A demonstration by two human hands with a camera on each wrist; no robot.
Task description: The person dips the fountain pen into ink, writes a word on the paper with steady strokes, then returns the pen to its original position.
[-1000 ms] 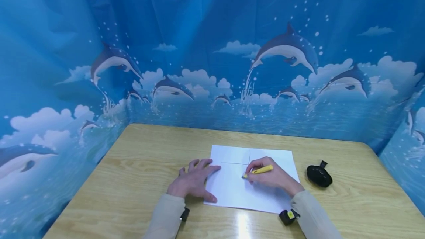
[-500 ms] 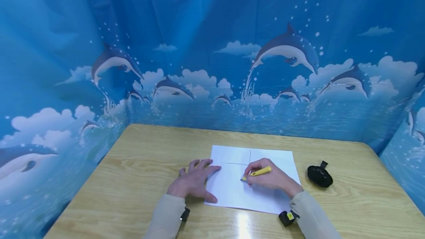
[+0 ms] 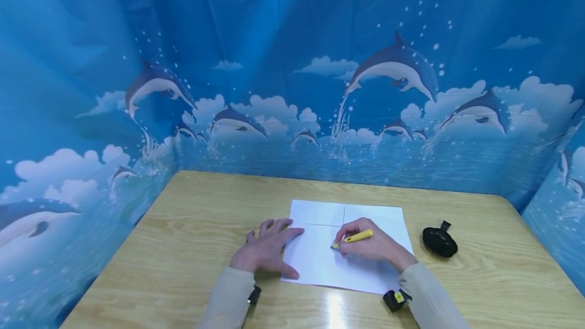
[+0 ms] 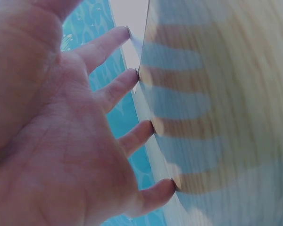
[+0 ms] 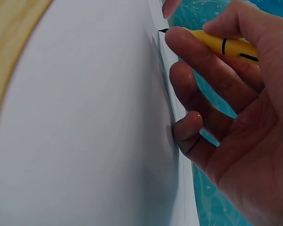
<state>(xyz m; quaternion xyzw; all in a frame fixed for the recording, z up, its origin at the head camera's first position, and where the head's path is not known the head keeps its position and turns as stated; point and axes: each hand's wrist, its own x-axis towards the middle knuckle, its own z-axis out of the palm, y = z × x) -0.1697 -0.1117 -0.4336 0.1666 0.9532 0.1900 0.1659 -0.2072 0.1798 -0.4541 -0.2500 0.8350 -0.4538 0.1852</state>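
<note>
Two pen lines crossing on white paper sheet [image 3: 361,268], no legible writing anywhere. Right hand [image 3: 372,245] gripping yellow pen [image 3: 354,237], tip touching sheet. Left hand [image 3: 267,248] spread flat, pressing sheet's left edge on wooden table [image 3: 192,237].

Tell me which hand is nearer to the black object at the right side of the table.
Right. The right hand, gripping the yellow pen on the paper, sits just left of the black object. The left hand rests farther left, at the paper's left edge.
</note>
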